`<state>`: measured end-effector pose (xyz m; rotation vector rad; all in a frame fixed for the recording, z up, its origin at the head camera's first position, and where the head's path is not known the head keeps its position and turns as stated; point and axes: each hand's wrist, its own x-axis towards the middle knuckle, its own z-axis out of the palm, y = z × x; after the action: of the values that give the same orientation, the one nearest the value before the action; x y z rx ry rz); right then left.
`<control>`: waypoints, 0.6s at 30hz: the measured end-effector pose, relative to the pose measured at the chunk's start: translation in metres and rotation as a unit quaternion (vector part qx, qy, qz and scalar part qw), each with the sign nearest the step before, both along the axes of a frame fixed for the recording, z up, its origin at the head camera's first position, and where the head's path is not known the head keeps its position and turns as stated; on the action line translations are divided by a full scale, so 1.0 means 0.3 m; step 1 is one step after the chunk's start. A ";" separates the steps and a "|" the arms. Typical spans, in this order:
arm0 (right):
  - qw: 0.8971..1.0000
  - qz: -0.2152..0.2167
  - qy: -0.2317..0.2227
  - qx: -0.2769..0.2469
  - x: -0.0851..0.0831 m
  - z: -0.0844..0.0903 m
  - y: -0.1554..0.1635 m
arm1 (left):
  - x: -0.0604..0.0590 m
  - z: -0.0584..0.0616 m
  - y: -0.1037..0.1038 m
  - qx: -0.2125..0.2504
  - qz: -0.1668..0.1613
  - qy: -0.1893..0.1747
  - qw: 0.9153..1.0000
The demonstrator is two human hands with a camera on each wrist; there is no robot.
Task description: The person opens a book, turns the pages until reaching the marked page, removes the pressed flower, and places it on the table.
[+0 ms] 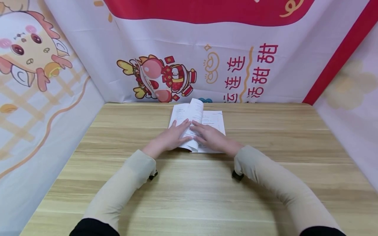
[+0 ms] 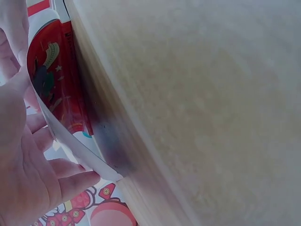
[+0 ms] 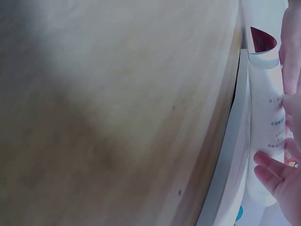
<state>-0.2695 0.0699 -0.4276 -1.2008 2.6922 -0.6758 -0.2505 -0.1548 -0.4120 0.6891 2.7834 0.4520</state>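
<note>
An open book with white printed pages lies on the wooden table. Its left part rises in a curl near the middle. On the left pages rests my left hand, fingers extended toward the curl. My right hand touches the curled part from the other side with nearly straight fingers. The left wrist view shows the red printed cover bent up under the pages, beside the left hand. In the right wrist view, fingertips of the right hand lie against the rolled printed page.
The wooden table extends around the book. A white cloth backdrop with red print and cartoon figures stands right behind the table's far edge. Printed cloth walls close off the left and right sides.
</note>
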 end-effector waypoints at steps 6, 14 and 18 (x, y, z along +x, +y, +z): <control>0.999 0.025 -0.040 0.000 -0.011 -0.006 0.053 | 0.004 -0.003 -0.006 0.003 0.009 0.004 1.000; 0.997 0.052 -0.049 0.035 -0.014 0.002 0.139 | 0.005 -0.009 -0.017 0.013 0.041 -0.006 0.999; 0.994 0.060 -0.068 0.063 -0.001 0.014 0.176 | 0.007 -0.010 -0.024 0.017 0.050 -0.011 0.999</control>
<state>-0.2697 0.1226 -0.4235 -1.2263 2.4883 -0.5410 -0.2483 -0.1619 -0.4150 0.5517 2.8051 0.5226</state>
